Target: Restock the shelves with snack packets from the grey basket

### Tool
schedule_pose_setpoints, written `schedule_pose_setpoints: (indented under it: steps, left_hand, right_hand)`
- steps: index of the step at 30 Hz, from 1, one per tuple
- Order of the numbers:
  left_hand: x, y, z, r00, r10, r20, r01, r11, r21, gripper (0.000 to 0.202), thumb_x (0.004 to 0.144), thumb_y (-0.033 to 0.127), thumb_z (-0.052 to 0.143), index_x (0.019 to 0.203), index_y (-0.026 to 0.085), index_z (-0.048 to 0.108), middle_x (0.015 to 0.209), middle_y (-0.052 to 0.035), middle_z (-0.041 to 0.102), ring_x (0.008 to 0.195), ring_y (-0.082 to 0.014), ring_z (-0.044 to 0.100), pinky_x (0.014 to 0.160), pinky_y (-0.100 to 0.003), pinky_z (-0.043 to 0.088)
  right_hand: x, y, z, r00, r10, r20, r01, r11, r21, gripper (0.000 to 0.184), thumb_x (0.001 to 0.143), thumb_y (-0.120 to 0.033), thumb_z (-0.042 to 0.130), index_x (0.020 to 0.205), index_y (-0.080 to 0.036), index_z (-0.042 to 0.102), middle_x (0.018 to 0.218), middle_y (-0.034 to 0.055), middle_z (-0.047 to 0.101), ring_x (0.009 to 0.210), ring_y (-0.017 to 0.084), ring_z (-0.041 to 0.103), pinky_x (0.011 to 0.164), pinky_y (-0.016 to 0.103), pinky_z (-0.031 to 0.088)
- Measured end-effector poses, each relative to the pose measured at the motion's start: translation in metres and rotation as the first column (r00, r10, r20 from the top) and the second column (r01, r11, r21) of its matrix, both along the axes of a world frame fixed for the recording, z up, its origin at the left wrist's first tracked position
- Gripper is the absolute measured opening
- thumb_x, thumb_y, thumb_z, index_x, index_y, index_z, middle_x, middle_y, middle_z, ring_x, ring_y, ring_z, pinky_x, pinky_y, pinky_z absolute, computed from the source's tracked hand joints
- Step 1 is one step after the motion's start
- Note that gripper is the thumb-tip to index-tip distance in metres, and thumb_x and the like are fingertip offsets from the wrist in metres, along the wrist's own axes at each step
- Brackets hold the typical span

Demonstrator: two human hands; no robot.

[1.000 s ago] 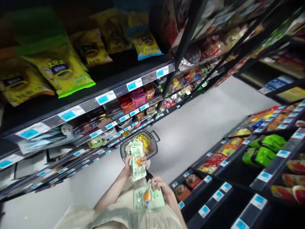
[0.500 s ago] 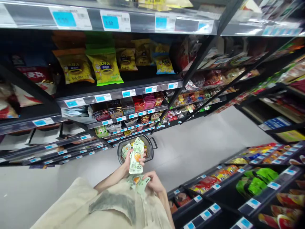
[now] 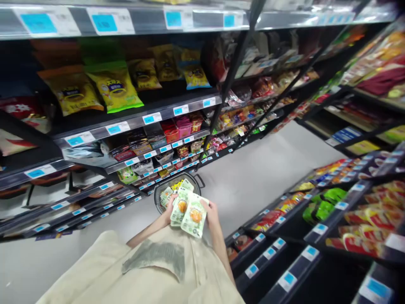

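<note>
My left hand (image 3: 170,208) grips a pale green snack packet (image 3: 179,205) with an orange picture on it. Beside it, my right hand (image 3: 211,212) holds a second, similar packet (image 3: 195,215), its edge lying against the first. Both hands are raised in front of my chest. Just beyond them a dark shopping basket (image 3: 195,180) sits on the floor, holding more green packets and yellow ones.
Dark store shelves (image 3: 133,121) with blue price tags run along the left, stacked with yellow and green snack bags (image 3: 115,86). More shelves (image 3: 316,219) of packaged goods stand at the right. A grey floor aisle (image 3: 265,173) runs between them.
My right hand has lifted its packet from near my waist up beside the packet in my left hand. The view has tilted upward, showing more of the upper shelves.
</note>
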State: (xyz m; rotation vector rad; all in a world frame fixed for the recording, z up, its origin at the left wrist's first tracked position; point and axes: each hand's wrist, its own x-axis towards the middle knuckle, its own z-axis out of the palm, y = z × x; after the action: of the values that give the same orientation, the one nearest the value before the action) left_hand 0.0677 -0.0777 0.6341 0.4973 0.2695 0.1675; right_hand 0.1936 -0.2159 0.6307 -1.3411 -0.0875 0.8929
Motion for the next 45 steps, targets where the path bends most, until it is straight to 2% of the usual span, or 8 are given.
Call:
schedule_pose_setpoints:
  steps: [5,10,20,26,35,38,41,45]
  left_hand:
    - [0.010,-0.005,-0.019,0.990,-0.136,-0.034,0.133,0.988,-0.081,0.053,0.085,0.054,0.063,0.117,0.013,0.075,0.106,-0.0141,0.080,0.107,-0.0388,0.072,0.098,-0.048,0.051]
    - [0.019,-0.013,-0.030,0.972,-0.219,-0.086,0.196,0.956,-0.220,0.062,0.078,0.052,0.068,0.126,0.011,0.072,0.116,-0.0167,0.080,0.115,-0.0411,0.070,0.102,-0.050,0.049]
    - [0.024,-0.021,-0.002,0.902,-0.425,-0.069,0.413,0.900,-0.137,0.058,0.080,0.047,0.059,0.121,0.006,0.069,0.109,-0.0167,0.079,0.111,-0.0399,0.068,0.094,-0.048,0.051]
    - [0.021,-0.011,-0.006,0.877,-0.467,-0.115,0.450,0.881,-0.142,0.049,0.086,0.045,0.052,0.112,0.006,0.070,0.103,-0.0152,0.079,0.108,-0.0386,0.068,0.092,-0.047,0.051]
    - [0.008,0.008,-0.017,0.905,-0.396,-0.155,0.359,0.908,-0.217,0.058,0.075,0.050,0.063,0.113,0.008,0.072,0.106,-0.0169,0.079,0.110,-0.0402,0.069,0.097,-0.049,0.051]
    - [0.004,0.010,-0.016,0.918,-0.377,-0.121,0.337,0.904,-0.262,0.064,0.071,0.046,0.066,0.124,0.010,0.071,0.114,-0.0183,0.078,0.108,-0.0389,0.071,0.099,-0.050,0.051]
    - [0.000,0.013,-0.015,0.910,-0.403,-0.100,0.357,0.883,-0.305,0.068,0.068,0.041,0.069,0.129,0.011,0.069,0.118,-0.0187,0.078,0.108,-0.0404,0.071,0.099,-0.052,0.050]
    - [-0.005,0.016,-0.017,0.911,-0.405,-0.078,0.371,0.886,-0.277,0.071,0.064,0.040,0.071,0.128,0.010,0.067,0.117,-0.0193,0.076,0.110,-0.0407,0.069,0.099,-0.051,0.049]
  right_hand:
    - [-0.006,0.013,-0.009,0.982,-0.152,0.110,0.159,0.985,-0.061,0.050,0.068,-0.061,0.087,0.080,-0.014,0.077,0.072,0.0035,0.074,0.067,0.018,0.062,0.061,0.029,0.051]
    - [-0.008,-0.001,-0.008,0.927,-0.281,0.250,0.312,0.946,-0.092,0.043,0.076,-0.058,0.082,0.079,-0.017,0.071,0.071,-0.0005,0.068,0.069,0.015,0.055,0.062,0.026,0.047]
    - [-0.019,-0.019,0.007,0.952,-0.242,0.186,0.255,0.966,-0.048,0.045,0.070,-0.042,0.090,0.106,-0.020,0.075,0.099,0.0056,0.077,0.088,0.021,0.068,0.079,0.031,0.055]
    - [-0.031,-0.030,0.000,0.904,-0.349,0.247,0.377,0.923,-0.074,0.036,0.070,-0.049,0.090,0.083,-0.018,0.076,0.109,0.0076,0.072,0.093,0.019,0.065,0.076,0.026,0.055]
    - [-0.034,-0.026,0.005,0.761,-0.602,-0.240,0.634,0.770,0.078,0.049,0.072,-0.059,0.091,0.096,-0.025,0.065,0.086,0.0006,0.078,0.074,0.018,0.073,0.068,0.029,0.061]
    - [-0.044,-0.024,0.011,0.830,-0.485,-0.276,0.524,0.848,0.083,0.054,0.067,-0.054,0.096,0.101,-0.027,0.065,0.084,-0.0001,0.078,0.071,0.019,0.074,0.065,0.029,0.062]
    - [-0.058,-0.023,0.019,0.924,-0.203,-0.323,0.268,0.948,0.171,0.067,0.064,-0.057,0.096,0.117,-0.027,0.067,0.093,0.0040,0.081,0.084,0.026,0.079,0.071,0.035,0.065]
    - [-0.061,-0.025,0.025,0.936,-0.041,-0.351,0.125,0.967,0.220,0.066,0.062,-0.060,0.096,0.111,-0.023,0.070,0.094,0.0075,0.081,0.092,0.031,0.080,0.075,0.040,0.066]
